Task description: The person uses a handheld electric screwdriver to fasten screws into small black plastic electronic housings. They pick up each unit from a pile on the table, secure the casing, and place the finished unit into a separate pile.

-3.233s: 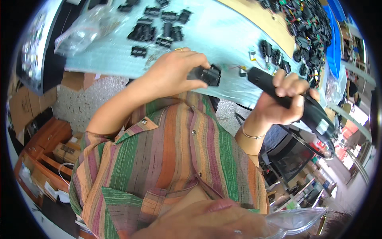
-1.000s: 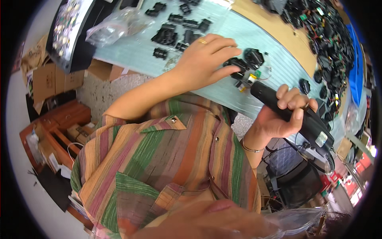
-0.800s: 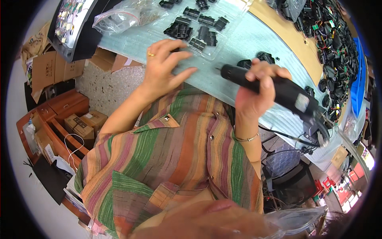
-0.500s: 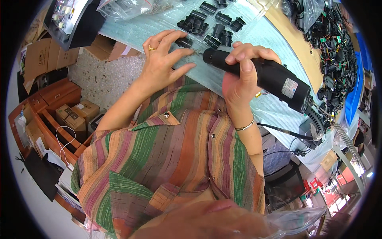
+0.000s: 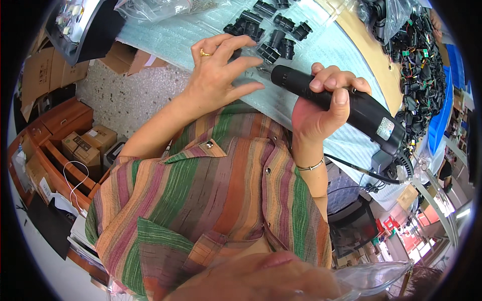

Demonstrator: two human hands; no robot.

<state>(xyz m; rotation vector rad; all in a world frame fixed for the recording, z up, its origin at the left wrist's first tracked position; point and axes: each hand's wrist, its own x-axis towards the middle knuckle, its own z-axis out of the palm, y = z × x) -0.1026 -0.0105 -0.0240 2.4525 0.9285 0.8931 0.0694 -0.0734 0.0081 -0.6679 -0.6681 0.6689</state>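
My right hand [image 5: 324, 108] is wrapped round a black electric screwdriver [image 5: 364, 111], with a white label on its body and a thin bit [image 5: 264, 70] pointing left. My left hand [image 5: 216, 70] wears a gold ring, and its fingers are spread, with the thumb apart from the index finger. Just behind those fingers sits a black plastic part [image 5: 242, 52], mostly hidden; whether they touch it I cannot tell. Several similar black parts [image 5: 276, 39] lie beyond on the pale foam-covered table [image 5: 193, 47].
Clear plastic bags [image 5: 160, 7] with small metal pieces lie at the far left, beside a dark tray [image 5: 83, 30]. A big heap of black parts and wired boards [image 5: 422, 85] fills the right side. The screwdriver's cable [image 5: 361, 170] runs past the table edge. Cardboard boxes [image 5: 83, 150] stand left.
My right hand has moved to the right with the screwdriver. My left hand has also shifted slightly right, its fingers still apart. The whole view has turned a little.
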